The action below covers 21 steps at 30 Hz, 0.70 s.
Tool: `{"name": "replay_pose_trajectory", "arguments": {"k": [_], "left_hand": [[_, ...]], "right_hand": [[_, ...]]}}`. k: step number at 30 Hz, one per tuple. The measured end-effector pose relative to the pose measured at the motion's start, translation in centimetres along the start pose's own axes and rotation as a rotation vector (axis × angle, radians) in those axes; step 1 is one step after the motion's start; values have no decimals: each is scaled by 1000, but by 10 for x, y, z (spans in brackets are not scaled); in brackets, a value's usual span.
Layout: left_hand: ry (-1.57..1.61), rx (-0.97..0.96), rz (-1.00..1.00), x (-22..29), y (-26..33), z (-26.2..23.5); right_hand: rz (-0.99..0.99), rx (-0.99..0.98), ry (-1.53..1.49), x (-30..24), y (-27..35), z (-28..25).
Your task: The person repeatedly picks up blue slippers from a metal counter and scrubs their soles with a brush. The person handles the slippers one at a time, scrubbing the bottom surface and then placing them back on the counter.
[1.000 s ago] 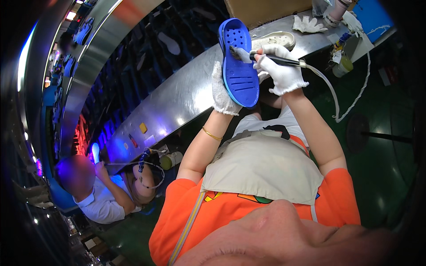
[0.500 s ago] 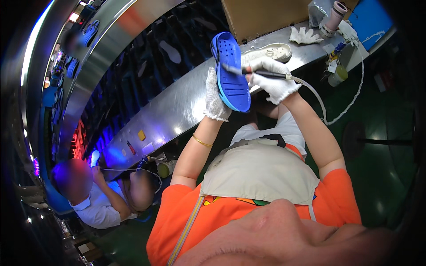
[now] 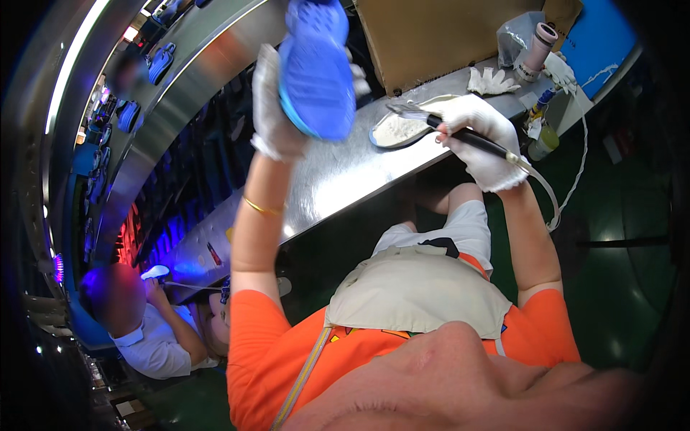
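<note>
Steel bench (image 3: 345, 179): long, running up-right; blue shoe sole (image 3: 316, 68): raised above it, long axis upright, clasped in gloved left hand (image 3: 272, 108); right hand (image 3: 478, 140): nearer the bench, closed around hose-fed tool (image 3: 460, 133), tip pointing left toward the sole.

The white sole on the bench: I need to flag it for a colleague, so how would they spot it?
Follow the long steel bench to the cardboard box. Just below it lies the white sole, flat, beside the gloved right hand; the blue sole is held aloft.

Brown cardboard box (image 3: 438, 39) upright at back of steel bench; clear plastic bag (image 3: 514, 36) beside it
</note>
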State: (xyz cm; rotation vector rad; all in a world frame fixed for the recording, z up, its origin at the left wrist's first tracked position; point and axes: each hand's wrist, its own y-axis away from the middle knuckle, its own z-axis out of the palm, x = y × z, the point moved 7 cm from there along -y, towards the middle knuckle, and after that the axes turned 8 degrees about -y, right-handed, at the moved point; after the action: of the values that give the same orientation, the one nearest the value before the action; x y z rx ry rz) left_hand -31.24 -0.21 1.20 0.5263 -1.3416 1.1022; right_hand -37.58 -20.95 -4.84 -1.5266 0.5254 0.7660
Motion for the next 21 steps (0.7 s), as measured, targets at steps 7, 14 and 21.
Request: {"name": "replay_pose_trajectory", "arguments": {"k": [7, 14, 21], "left_hand": [[-1320, 266, 138, 151, -143, -94], [-2467, 965, -83, 180, -115, -184], [-2169, 1162, -441, 247, -18, -320]], "right_hand": [[94, 30, -223, 8, 12, 17], [237, 104, -126, 31, 23, 3], [304, 15, -215, 50, 26, 28]]}}
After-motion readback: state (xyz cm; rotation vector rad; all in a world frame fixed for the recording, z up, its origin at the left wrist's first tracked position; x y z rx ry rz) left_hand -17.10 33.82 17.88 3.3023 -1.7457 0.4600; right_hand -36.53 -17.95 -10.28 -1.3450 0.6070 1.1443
